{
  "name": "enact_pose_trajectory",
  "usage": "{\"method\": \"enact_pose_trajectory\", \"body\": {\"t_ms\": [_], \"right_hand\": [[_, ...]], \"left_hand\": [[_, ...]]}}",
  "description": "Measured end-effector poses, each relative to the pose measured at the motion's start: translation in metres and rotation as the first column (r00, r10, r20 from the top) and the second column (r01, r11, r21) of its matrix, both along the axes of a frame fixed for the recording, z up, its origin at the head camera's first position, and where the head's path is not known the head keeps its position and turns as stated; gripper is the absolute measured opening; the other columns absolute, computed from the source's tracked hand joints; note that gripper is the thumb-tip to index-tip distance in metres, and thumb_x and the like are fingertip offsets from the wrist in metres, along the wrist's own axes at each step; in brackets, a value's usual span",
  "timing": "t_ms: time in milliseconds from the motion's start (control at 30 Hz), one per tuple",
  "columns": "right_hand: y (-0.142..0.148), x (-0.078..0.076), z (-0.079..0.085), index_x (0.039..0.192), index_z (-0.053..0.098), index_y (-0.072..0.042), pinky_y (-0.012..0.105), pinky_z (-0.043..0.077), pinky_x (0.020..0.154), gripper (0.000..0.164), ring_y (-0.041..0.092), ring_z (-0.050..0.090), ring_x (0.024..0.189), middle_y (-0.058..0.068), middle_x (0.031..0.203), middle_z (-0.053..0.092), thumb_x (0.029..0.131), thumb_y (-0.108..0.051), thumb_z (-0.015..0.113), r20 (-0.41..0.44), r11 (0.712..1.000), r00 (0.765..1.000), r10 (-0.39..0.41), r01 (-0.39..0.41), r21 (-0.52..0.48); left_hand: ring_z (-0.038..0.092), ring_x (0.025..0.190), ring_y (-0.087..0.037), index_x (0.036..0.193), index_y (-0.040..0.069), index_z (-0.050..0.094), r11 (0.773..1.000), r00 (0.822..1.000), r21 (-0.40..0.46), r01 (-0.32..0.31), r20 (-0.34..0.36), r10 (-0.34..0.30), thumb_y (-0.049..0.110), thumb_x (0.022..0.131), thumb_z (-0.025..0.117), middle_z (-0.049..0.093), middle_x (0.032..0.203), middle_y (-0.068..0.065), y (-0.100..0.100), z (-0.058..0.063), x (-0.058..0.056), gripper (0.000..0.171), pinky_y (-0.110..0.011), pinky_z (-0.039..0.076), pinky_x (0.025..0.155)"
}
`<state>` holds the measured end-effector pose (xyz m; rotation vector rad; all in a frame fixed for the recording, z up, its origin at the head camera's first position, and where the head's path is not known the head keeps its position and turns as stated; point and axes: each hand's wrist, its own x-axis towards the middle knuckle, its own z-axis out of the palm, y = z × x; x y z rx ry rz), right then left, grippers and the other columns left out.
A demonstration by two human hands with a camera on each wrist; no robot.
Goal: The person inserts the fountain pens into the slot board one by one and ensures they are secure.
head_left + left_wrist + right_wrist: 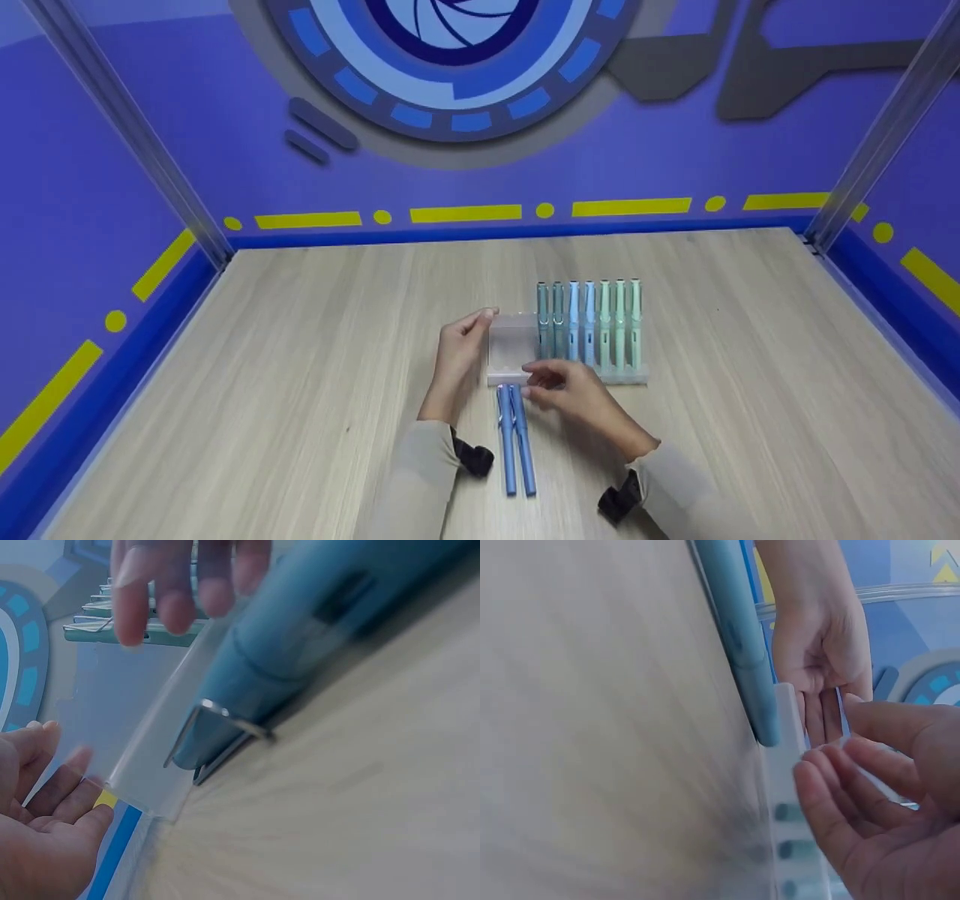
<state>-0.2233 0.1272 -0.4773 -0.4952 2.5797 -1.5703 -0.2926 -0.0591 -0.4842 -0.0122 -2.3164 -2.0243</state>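
A clear plastic pen stand point(514, 341) stands on the table with dark green, light blue and pale green pens point(605, 322) upright in its middle and right slots. My left hand point(459, 352) grips the stand's left edge, fingertips near the top corner. Just in front of the stand's lower ledge, my right hand point(574, 390) hovers with loosely bent fingers and nothing between them. Two blue pens point(508, 442) lie side by side on the table between my forearms, clip ends towards the stand. In the left wrist view, a blue pen point(277, 652) with a metal clip looms close.
The wooden tabletop point(300, 360) extends to both sides. Purple-blue panels with yellow marks point(465, 214) close off the back and sides. Black wrist straps point(474, 456) sit at both cuffs.
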Motion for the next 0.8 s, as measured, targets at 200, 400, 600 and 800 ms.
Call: {"method": "enact_pose_trajectory", "body": {"t_ms": [200,400,600,800], "right_hand": [[-0.002,0.003,-0.004,0.118,0.062,0.004,0.022,0.056,0.074,0.044,0.017,0.064,0.086,0.011,0.096,0.069,0.083,-0.018,0.075,0.071,0.998,0.996,0.057,-0.059,0.018],[-0.003,0.005,-0.008,0.116,0.063,0.003,0.022,0.056,0.077,0.046,0.016,0.063,0.086,0.008,0.095,0.068,0.080,-0.022,0.077,0.081,0.998,0.996,0.039,-0.043,0.046],[-0.006,0.005,-0.011,0.114,0.066,0.002,0.020,0.054,0.070,0.042,0.014,0.061,0.080,0.006,0.090,0.068,0.081,-0.023,0.077,0.041,0.997,0.999,0.031,-0.034,0.072],[-0.007,0.006,-0.012,0.113,0.066,0.001,0.019,0.053,0.067,0.045,0.012,0.060,0.077,0.005,0.087,0.068,0.080,-0.025,0.078,0.042,0.997,0.999,0.025,-0.028,0.066]], "left_hand": [[0.056,0.125,-0.024,0.117,0.007,0.069,1.000,1.000,0.010,0.004,-0.021,-0.004,0.032,0.096,0.058,0.066,0.125,-0.009,0.000,0.000,0.000,0.034,-0.037,0.043,0.110],[0.056,0.126,-0.024,0.118,0.004,0.068,0.997,1.000,0.078,0.003,-0.008,-0.003,0.028,0.096,0.058,0.066,0.125,-0.011,0.001,-0.001,0.000,0.033,-0.037,0.042,0.111],[0.055,0.127,-0.024,0.118,0.004,0.067,0.997,1.000,0.077,-0.003,0.009,0.002,0.029,0.096,0.058,0.065,0.126,-0.010,0.002,0.000,-0.001,0.034,-0.037,0.042,0.111],[0.055,0.127,-0.023,0.119,0.006,0.067,0.997,1.000,0.078,-0.003,0.023,0.001,0.030,0.096,0.058,0.065,0.126,-0.009,0.002,-0.001,-0.001,0.034,-0.037,0.041,0.112]]}}
